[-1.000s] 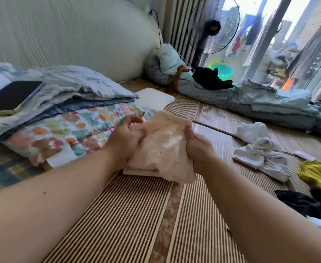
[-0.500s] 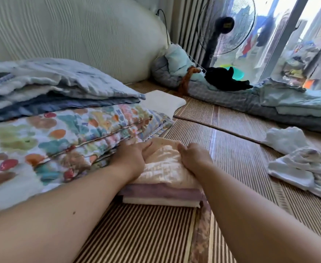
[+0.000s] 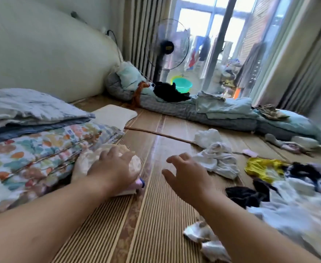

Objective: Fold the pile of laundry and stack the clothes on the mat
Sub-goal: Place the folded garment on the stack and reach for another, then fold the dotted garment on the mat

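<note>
A folded cream cloth point(image 3: 91, 158) tops a small stack of folded clothes on the striped bamboo mat point(image 3: 155, 215), beside the floral bedding. My left hand point(image 3: 114, 168) rests flat on that cloth with its fingers spread. My right hand point(image 3: 186, 177) hovers above the mat to the right of the stack, fingers loosely bent and holding nothing. The unfolded laundry pile point(image 3: 292, 202) lies at the right, with white, black and yellow pieces. A crumpled white garment point(image 3: 218, 158) sits just beyond my right hand.
Folded floral and grey bedding point(image 3: 32, 149) is stacked at the left. A rolled grey quilt point(image 3: 203, 112) with clothes on it runs along the far side. A standing fan point(image 3: 167, 48) and a green basin point(image 3: 182, 86) stand by the window. Small white scraps point(image 3: 199, 232) lie near my right forearm.
My right hand has left the cream cloth and moved right, over the mat towards the laundry. The left hand stays on the stack. The view has swung right, showing the pile.
</note>
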Motion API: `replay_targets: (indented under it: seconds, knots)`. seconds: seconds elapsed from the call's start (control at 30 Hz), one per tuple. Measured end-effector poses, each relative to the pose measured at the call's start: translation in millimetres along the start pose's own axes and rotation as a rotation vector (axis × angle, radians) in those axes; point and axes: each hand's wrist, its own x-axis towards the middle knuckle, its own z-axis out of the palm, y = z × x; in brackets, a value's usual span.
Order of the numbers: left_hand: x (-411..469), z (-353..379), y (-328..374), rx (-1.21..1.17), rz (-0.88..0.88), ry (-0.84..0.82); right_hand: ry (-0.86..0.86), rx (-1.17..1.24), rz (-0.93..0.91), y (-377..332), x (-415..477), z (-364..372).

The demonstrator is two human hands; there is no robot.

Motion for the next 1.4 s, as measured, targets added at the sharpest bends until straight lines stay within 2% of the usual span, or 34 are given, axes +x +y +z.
replay_targets:
  seconds: [0.1, 0.13, 0.3, 0.4, 0.53, 0.7, 0.8, 0.93, 1.07, 1.23, 1.3, 1.4]
  knots:
    - [-55.3, 14.5, 77.1, -0.001, 0.21, -0.053, -0.041, -0.117, 0.038, 55.5, -99.6, -44.8]
    - [-77.7, 24.3, 107.2, -0.002, 0.283, -0.086, -0.06, -0.156, 0.1, 78.7, -137.0, -58.6]
    - [-174.1, 78.8, 239.1, -0.118, 0.593, -0.219, -0.149, -0.169, 0.583, 183.7, -300.4, -104.1]
    - [-200.8, 110.7, 302.8, -0.136, 0.649, -0.266, -0.183, -0.151, 0.746, 226.0, -367.7, -117.4]
    - [-199.4, 131.4, 359.5, -0.069, 0.659, -0.169, -0.247, -0.057, 0.834, 256.8, -408.5, -111.2]
    - [-180.7, 145.1, 384.3, 0.118, 0.635, -0.25, -0.16, -0.055, 0.792, 268.1, -406.2, -93.9]
    - [-177.0, 148.1, 386.3, 0.119, 0.723, -0.156, -0.146, -0.044, 0.826, 268.9, -397.2, -86.5]
    - [-170.2, 127.8, 382.4, -0.177, 0.817, -0.005, -0.047, -0.045, 0.857, 263.6, -385.6, -89.2]
    - [-159.7, 66.2, 375.8, -0.507, 0.711, 0.094, 0.027, 0.082, 0.834, 246.9, -363.9, -106.6]
    - [-164.9, -35.2, 361.4, -1.153, 0.467, -0.128, 0.079, 0.351, 0.664, 202.9, -326.0, -148.9]
    - [-169.9, -69.7, 348.9, -1.227, 0.385, -0.155, 0.127, 0.467, 0.54, 176.7, -310.1, -166.1]
    - [-177.8, -108.8, 318.3, -1.181, 0.288, -0.157, 0.158, 0.677, 0.382, 134.9, -284.2, -181.7]
